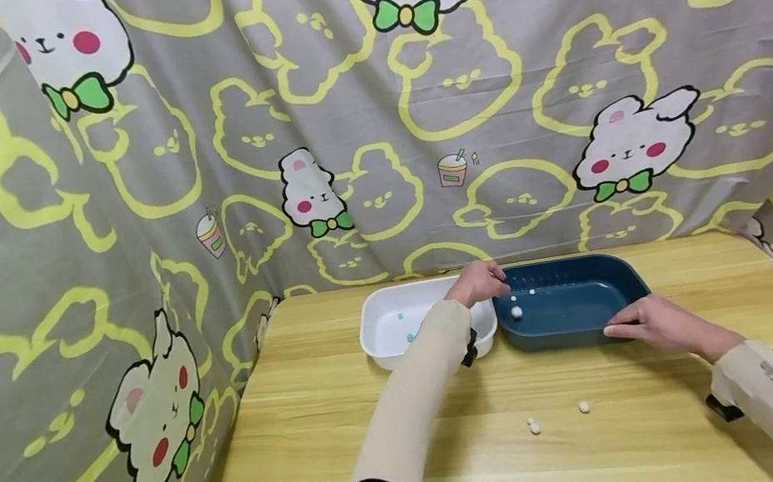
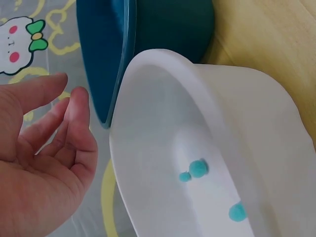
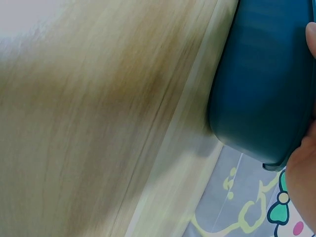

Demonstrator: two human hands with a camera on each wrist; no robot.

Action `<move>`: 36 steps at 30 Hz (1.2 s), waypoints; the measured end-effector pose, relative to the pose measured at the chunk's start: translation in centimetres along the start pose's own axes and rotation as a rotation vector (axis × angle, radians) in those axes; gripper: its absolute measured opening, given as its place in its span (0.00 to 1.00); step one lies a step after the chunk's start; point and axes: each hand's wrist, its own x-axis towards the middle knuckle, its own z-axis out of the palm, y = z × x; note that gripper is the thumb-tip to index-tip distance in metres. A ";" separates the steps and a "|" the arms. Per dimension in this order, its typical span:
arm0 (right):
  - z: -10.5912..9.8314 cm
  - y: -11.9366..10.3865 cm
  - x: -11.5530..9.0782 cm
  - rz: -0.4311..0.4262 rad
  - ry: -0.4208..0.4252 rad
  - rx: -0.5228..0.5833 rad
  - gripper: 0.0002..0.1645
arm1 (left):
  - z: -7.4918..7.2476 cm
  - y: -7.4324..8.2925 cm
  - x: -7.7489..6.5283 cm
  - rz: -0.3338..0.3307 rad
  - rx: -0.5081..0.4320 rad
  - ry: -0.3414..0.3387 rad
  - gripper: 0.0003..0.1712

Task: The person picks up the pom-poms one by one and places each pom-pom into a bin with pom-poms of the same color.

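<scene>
Gripping blue tub's (image 1: 574, 304) edge (image 1: 557, 337) — right fingers (image 1: 626, 315); left fingers (image 2: 81, 116) parted, empty — clear of rims (image 2: 158, 55)

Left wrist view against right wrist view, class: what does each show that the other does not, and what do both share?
Only the left wrist view: the left hand and the white tub with teal balls inside. Only the right wrist view: the right hand, gripping the dark blue tub. Both: that dark blue tub, the wooden table and the patterned cloth.

Loosely curled left hand (image 2: 44, 185) hangs beside white rounded plastic tub (image 2: 252, 108). Three fuzzy turquoise balls (image 2: 198, 168) lie inside it. Dark-blue plastic tub (image 2: 170, 29) sits right alongside.
</scene>
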 end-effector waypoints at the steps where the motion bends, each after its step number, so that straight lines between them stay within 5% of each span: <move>1: 0.0 0.0 0.0 0.003 -0.003 0.001 0.05 | -0.1 -0.1 0.0 0.000 -0.001 0.005 0.15; 7: -0.1 -0.2 0.1 0.002 0.011 0.000 0.05 | -0.8 -0.4 -1.0 0.070 -0.034 -0.015 0.11; 14: -0.4 -0.3 0.2 0.017 0.012 -0.008 0.04 | -1.6 -0.5 -4.4 0.226 -0.073 -0.114 0.10; 25: 0.0 -0.1 0.1 -0.003 0.033 -0.024 0.03 | 0.2 -2.0 -9.1 0.362 -0.185 -0.297 0.09; 36: 0.0 -0.3 0.1 0.022 0.004 -0.002 0.04 | 3.9 -4.2 -10.6 0.506 0.038 -0.414 0.10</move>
